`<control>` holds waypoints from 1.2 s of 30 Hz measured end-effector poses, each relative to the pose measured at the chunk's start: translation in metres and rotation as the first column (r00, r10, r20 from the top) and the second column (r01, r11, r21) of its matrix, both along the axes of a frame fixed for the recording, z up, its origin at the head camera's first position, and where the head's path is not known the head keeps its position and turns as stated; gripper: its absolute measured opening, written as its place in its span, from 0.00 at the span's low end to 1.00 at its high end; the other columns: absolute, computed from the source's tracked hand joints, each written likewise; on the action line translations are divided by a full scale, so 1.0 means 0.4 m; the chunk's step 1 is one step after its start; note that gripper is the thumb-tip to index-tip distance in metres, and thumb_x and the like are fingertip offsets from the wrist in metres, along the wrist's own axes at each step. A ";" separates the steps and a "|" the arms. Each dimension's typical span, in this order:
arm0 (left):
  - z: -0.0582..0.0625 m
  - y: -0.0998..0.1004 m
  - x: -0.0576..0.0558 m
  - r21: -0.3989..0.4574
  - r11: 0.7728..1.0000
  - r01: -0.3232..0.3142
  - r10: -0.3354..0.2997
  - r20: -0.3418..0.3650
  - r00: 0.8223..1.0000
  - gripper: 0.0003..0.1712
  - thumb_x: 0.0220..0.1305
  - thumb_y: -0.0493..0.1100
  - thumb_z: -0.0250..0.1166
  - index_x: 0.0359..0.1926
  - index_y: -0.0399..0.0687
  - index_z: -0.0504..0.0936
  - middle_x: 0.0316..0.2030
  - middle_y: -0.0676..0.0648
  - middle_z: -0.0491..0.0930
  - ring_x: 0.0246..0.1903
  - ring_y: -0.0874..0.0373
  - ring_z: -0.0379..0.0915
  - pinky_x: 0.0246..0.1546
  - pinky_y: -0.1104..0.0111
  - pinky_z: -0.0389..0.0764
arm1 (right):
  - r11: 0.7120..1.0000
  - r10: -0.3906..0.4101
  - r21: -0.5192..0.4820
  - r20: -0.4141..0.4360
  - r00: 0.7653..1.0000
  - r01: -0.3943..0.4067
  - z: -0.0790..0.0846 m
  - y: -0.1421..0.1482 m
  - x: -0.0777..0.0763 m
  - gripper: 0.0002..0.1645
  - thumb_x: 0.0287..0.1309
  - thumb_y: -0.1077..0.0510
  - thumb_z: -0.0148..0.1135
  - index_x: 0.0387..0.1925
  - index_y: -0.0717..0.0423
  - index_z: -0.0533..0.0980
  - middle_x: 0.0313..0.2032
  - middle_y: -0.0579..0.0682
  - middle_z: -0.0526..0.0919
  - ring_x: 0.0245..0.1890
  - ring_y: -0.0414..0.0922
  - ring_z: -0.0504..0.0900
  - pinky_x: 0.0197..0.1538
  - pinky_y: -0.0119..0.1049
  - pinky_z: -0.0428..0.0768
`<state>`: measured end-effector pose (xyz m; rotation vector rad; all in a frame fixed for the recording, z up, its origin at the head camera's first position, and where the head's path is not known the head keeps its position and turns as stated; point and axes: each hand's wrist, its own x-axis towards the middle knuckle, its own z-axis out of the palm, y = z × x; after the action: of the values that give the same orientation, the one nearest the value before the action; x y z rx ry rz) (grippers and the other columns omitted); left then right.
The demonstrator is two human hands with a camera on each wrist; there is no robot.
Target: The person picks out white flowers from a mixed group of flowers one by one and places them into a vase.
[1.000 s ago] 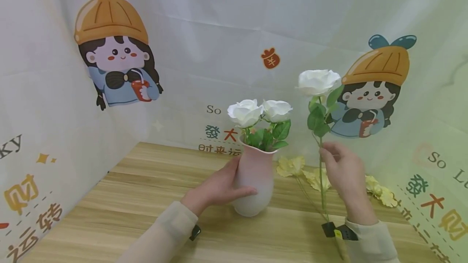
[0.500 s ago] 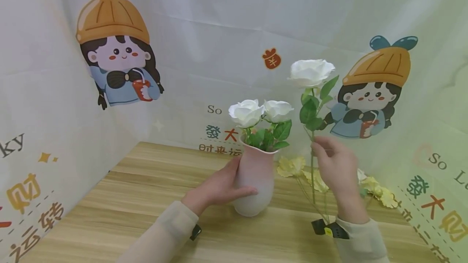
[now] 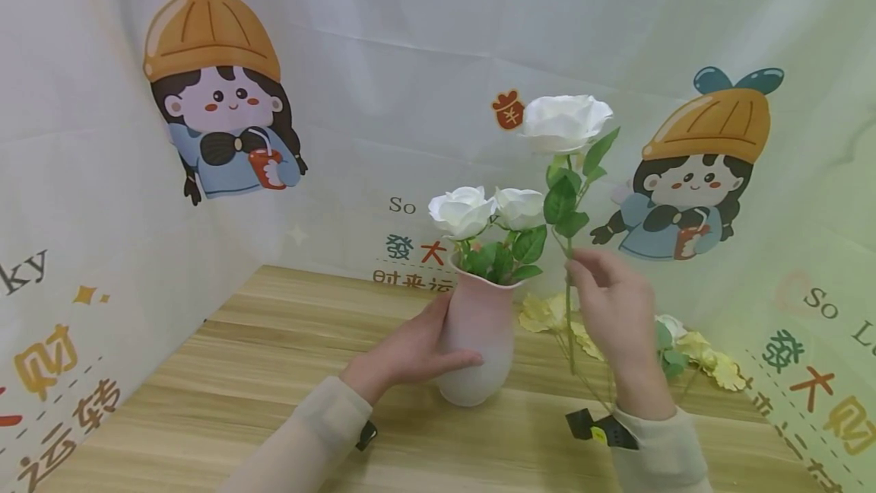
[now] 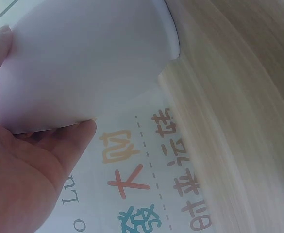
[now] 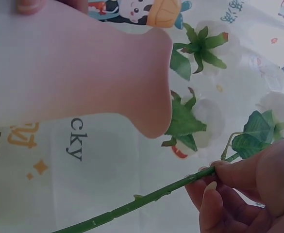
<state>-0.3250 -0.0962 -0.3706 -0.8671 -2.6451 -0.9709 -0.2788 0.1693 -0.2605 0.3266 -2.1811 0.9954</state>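
Note:
A pink-and-white vase with a wavy rim stands upright on the wooden table. Two white roses with green leaves rise from its mouth. My left hand holds the vase from its left side, thumb across the front; the left wrist view shows the fingers wrapped behind the vase wall. Between thumb and fingertips my right hand pinches the green stem of a third white rose, upright just right of the vase. In the right wrist view the stem slants below the vase mouth, apart from it.
Yellow flowers lie on the table behind and right of the vase. Another white flower with green leaves lies right of my right hand. A printed cloth hangs at the back and both sides.
My right hand has moved left and slightly up with the rose, bringing it nearer the vase. The white flower lying at the right has come into view. My left hand and the vase stay put.

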 end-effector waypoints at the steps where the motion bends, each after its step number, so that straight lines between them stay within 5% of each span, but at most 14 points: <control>1: 0.000 0.000 0.000 0.000 1.000 0.000 0.000 0.001 1.000 0.65 0.54 0.75 0.66 0.75 0.41 0.45 0.63 0.43 0.64 0.55 0.57 0.67 0.56 0.58 0.74 | 1.000 0.005 -0.001 -0.010 1.000 -0.005 0.002 -0.004 0.002 0.12 0.69 0.57 0.61 0.49 0.56 0.82 0.37 0.49 0.86 0.36 0.41 0.81 0.37 0.43 0.80; 11: 0.003 0.001 -0.001 0.007 1.000 0.019 -0.019 -0.008 1.000 0.65 0.54 0.74 0.66 0.75 0.42 0.45 0.61 0.45 0.65 0.54 0.59 0.67 0.55 0.58 0.75 | 0.999 0.017 -0.047 -0.128 0.992 -0.023 0.019 -0.013 0.031 0.10 0.68 0.57 0.63 0.47 0.54 0.83 0.35 0.46 0.86 0.30 0.38 0.80 0.24 0.23 0.76; 25: 0.000 0.001 0.000 0.004 1.000 0.009 -0.008 -0.033 0.999 0.64 0.54 0.73 0.67 0.74 0.41 0.46 0.62 0.43 0.65 0.54 0.57 0.67 0.56 0.58 0.74 | 0.939 0.132 -0.255 -0.345 0.929 -0.228 0.051 -0.008 0.071 0.08 0.63 0.70 0.64 0.44 0.66 0.82 0.35 0.58 0.86 0.32 0.42 0.83 0.21 0.22 0.79; 28: -0.001 0.001 -0.001 -0.002 1.000 0.008 -0.008 -0.040 0.999 0.64 0.54 0.73 0.67 0.74 0.40 0.46 0.62 0.43 0.64 0.54 0.58 0.67 0.56 0.58 0.74 | 0.901 0.184 -0.295 -0.405 0.896 -0.319 0.052 -0.008 0.070 0.09 0.62 0.72 0.63 0.44 0.70 0.81 0.36 0.60 0.85 0.32 0.45 0.84 0.21 0.23 0.79; 34: 0.001 0.001 0.000 -0.014 1.000 0.000 -0.001 -0.043 0.999 0.64 0.54 0.74 0.66 0.74 0.41 0.46 0.62 0.43 0.64 0.55 0.57 0.66 0.57 0.58 0.73 | 0.742 0.327 -0.382 -0.511 0.795 -0.551 0.069 -0.026 0.094 0.08 0.61 0.79 0.59 0.42 0.78 0.77 0.36 0.63 0.83 0.32 0.48 0.84 0.22 0.25 0.81; 36: 0.002 0.001 0.000 -0.013 1.000 -0.001 0.001 -0.044 0.999 0.64 0.54 0.75 0.66 0.74 0.41 0.46 0.63 0.43 0.64 0.55 0.57 0.66 0.57 0.58 0.73 | 0.717 0.349 -0.396 -0.509 0.787 -0.574 0.071 -0.028 0.098 0.07 0.61 0.78 0.59 0.42 0.80 0.75 0.37 0.64 0.82 0.33 0.50 0.84 0.23 0.27 0.82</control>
<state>-0.3251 -0.0960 -0.3699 -0.8797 -2.6171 -0.9249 -0.2398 0.1581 -0.2321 0.7745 -1.3785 1.6125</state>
